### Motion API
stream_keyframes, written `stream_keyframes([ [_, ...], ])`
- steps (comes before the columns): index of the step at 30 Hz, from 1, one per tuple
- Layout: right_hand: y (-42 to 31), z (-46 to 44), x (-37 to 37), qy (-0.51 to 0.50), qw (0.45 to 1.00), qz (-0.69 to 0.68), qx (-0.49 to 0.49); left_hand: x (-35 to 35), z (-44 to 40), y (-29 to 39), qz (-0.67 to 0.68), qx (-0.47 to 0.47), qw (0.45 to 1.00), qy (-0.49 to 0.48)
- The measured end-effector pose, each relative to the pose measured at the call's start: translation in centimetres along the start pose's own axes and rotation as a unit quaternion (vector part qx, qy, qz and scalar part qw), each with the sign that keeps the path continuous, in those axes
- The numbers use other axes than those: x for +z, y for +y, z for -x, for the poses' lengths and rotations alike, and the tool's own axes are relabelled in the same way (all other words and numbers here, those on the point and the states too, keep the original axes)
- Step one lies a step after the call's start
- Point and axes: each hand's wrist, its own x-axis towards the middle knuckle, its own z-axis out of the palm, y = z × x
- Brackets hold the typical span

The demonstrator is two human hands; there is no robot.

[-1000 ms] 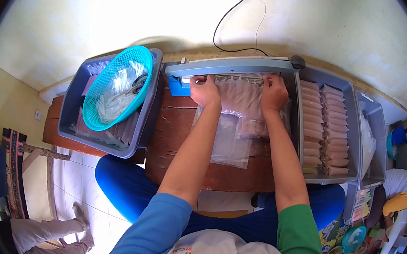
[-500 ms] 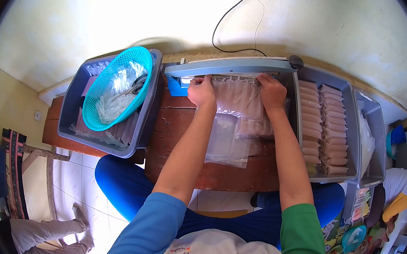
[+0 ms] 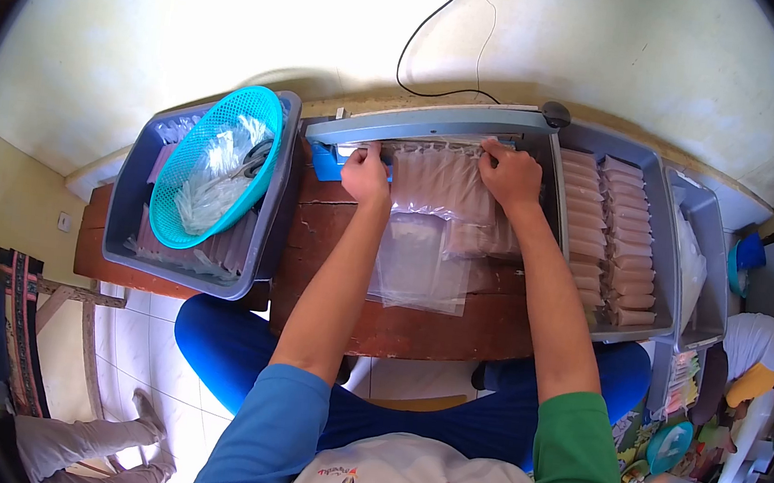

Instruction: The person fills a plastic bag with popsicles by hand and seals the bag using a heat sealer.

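A row of filled plastic pouches [image 3: 440, 181] with pinkish contents lies with its upper ends at the long grey arm of a sealer [image 3: 427, 129]. My left hand [image 3: 365, 178] is closed just beyond the row's left end, beside a blue piece [image 3: 325, 161]; whatever its fingertips hold is hidden. At the row's upper right, my right hand [image 3: 513, 176] pinches the pouches' top edge. Below them, flat clear plastic bags [image 3: 422, 264] lie on the brown wooden table [image 3: 319, 263], with more filled pouches partly under the row.
At left, a grey tub [image 3: 252, 270] carries a turquoise basket [image 3: 163, 204] containing clear plastic and scissors. A grey crate [image 3: 669, 299] of stacked filled pouches stands at right, beside another grey crate [image 3: 715, 304]. Other people are partly visible at lower left and far right.
My left hand has shifted left, away from the row's upper left corner. My right hand stays at the upper right edge. The whole view has moved slightly.
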Motion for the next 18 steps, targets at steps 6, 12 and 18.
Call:
stream_keyframes([
  [6, -0.1, 0.1, -0.1, -0.014, 1.000, 0.006, 0.011, -3.3, 1.3, -3.6, 0.119, 0.019, 0.983, -0.140],
  [12, -0.6, 0.1, -0.5, -0.044, 0.998, 0.029, 0.039, -4.7, 0.7, -3.3, 0.036, -0.105, 0.912, -0.395],
  [18, -0.1, 0.1, -0.1, -0.047, 0.998, 0.012, 0.039, -4.2, 1.6, -1.9, 0.052, -0.190, 0.856, -0.478],
])
